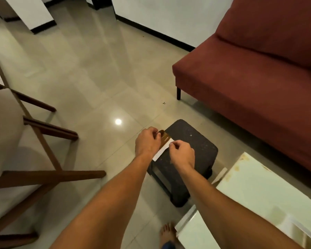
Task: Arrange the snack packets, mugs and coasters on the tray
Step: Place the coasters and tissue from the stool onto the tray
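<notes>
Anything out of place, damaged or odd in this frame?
Minor things. The pale table top has yellowish-brown stains near its far edge, and specks of debris lie on the floor by the sofa leg. The left hand and right hand pinch a brown-and-white packet; no tray or mugs show.

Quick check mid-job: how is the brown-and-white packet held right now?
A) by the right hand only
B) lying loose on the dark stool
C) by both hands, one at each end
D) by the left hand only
C: the left hand pinches the brown end of the packet and the right hand pinches its white edge, above the dark stool.
</notes>
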